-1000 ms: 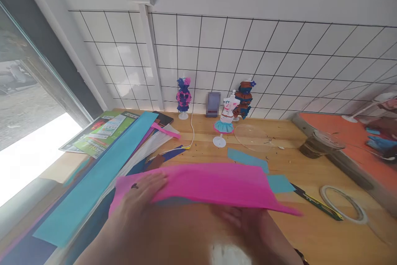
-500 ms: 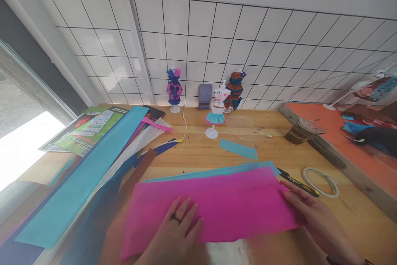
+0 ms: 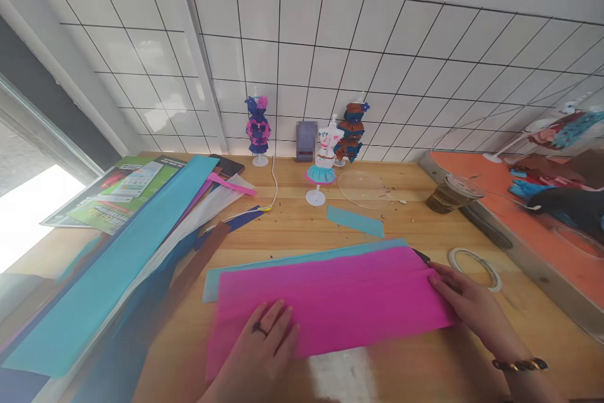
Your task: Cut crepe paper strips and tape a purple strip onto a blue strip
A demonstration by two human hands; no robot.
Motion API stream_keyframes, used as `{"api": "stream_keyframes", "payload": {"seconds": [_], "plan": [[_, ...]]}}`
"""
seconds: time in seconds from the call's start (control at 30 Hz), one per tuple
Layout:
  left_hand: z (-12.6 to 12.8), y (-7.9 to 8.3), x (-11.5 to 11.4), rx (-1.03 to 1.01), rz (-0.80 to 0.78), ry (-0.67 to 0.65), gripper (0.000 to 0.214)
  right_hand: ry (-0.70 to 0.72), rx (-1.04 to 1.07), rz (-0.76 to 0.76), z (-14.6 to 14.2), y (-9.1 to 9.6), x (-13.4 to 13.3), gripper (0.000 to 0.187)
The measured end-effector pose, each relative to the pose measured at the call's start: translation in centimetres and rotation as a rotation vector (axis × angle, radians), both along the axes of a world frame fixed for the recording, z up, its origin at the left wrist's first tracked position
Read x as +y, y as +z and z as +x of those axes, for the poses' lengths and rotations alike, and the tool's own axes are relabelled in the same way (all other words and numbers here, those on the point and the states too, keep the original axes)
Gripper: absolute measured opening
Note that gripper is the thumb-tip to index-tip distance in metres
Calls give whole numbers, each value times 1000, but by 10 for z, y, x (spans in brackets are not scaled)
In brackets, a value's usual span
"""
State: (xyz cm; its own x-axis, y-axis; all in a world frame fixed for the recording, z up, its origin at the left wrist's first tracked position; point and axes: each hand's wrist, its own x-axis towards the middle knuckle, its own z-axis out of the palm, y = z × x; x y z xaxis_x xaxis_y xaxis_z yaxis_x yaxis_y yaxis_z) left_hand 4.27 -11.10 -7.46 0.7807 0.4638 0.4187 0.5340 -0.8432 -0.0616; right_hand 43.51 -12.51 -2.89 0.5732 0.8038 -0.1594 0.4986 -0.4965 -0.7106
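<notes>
A long sheet of magenta crepe paper [image 3: 340, 299] lies flat on the wooden table [image 3: 415, 227], on top of a light blue sheet [image 3: 264, 264] whose far edge sticks out. My left hand [image 3: 262, 353], with a ring on one finger, rests fingers stretched out on the sheet's near left part. My right hand [image 3: 469, 309] lies flat on the sheet's right end, fingers spread, a bracelet at the wrist.
A pile of long coloured paper strips [image 3: 117, 271] runs along the left, beside green booklets [image 3: 117, 192]. Three small dressed mannequins [image 3: 321, 161] stand by the tiled wall. A blue paper scrap [image 3: 356, 222], tape roll [image 3: 474, 264], clear lid [image 3: 365, 188], lidded cup [image 3: 450, 194] and orange mat [image 3: 528, 214] are nearby.
The magenta sheet, first lifted toward me, now lies flat on the blue sheet. Both hands have come to rest on it. The view has tilted down a little.
</notes>
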Motion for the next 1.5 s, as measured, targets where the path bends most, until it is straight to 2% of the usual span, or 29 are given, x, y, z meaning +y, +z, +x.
{"api": "stream_keyframes", "payload": {"seconds": [0.17, 0.47, 0.77, 1.1, 1.23, 1.37, 1.43, 1.5], "plan": [[-3, 6, 1, 42, -14, -16, 30, 62, -51, 22, 7, -12, -2, 46], [-5, -1, -2, -67, -27, 48, 24, 112, -133, 3, 11, -26, -3, 44], [-15, 0, -10, -89, -22, 97, 25, 151, -224, 34, 0, -23, 1, 43], [-17, -6, -10, -130, -10, 106, 21, 122, -211, -20, -8, -17, 3, 46], [-17, -8, -11, -153, -6, 107, 19, 94, -178, -41, -11, -12, 3, 40], [-23, 1, -9, -155, -118, 108, 22, 68, -164, -74, -11, -3, 3, 36], [-29, 13, -5, -84, -249, 156, 26, 71, -163, -64, -12, 2, 4, 36], [-36, 28, 2, 17, -382, 238, 29, 88, -174, 15, -14, 8, 5, 34]]}}
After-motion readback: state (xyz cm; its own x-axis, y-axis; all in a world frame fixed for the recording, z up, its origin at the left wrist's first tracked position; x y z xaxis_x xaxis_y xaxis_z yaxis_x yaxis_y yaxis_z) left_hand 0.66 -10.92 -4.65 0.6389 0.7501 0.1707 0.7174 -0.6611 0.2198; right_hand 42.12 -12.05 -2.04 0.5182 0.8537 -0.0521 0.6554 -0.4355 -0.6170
